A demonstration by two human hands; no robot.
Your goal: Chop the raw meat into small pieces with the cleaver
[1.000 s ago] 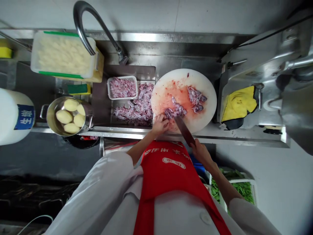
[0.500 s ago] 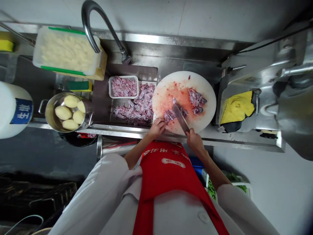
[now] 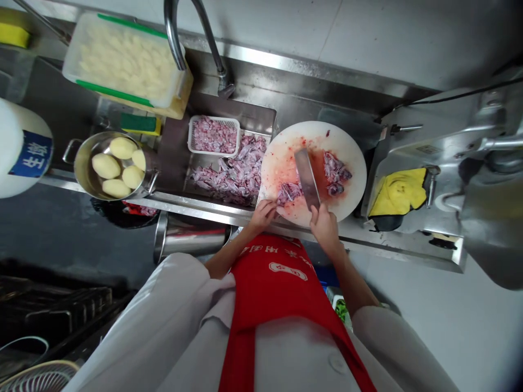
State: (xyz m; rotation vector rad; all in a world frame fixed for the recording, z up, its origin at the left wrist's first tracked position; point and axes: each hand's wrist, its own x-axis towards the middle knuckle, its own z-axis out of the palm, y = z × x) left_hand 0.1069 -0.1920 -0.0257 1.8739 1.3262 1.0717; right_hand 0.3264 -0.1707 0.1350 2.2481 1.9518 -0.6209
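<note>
my right hand (image 3: 324, 222) is wrapped around the handle of the cleaver (image 3: 307, 178) at the near edge of the round cutting board (image 3: 353, 144). the blade shows its broad face and points toward the board's far edge, between two heaps of meat; i cannot tell whether it touches the surface. the cut meat (image 3: 289, 193) lies by the board's near left edge, just left of the blade, and the other heap (image 3: 335, 171) sits toward the right edge.

my left hand (image 3: 265, 214) is at the board's near left edge, fingers bent and close together beside the cut meat; i cannot tell whether they pinch any of it.

left of the board, more meat pieces (image 3: 241, 171) fill the near part of the sink (image 3: 249, 109), and a white basket (image 3: 238, 136) of smaller bits stands toward its far left corner.
</note>
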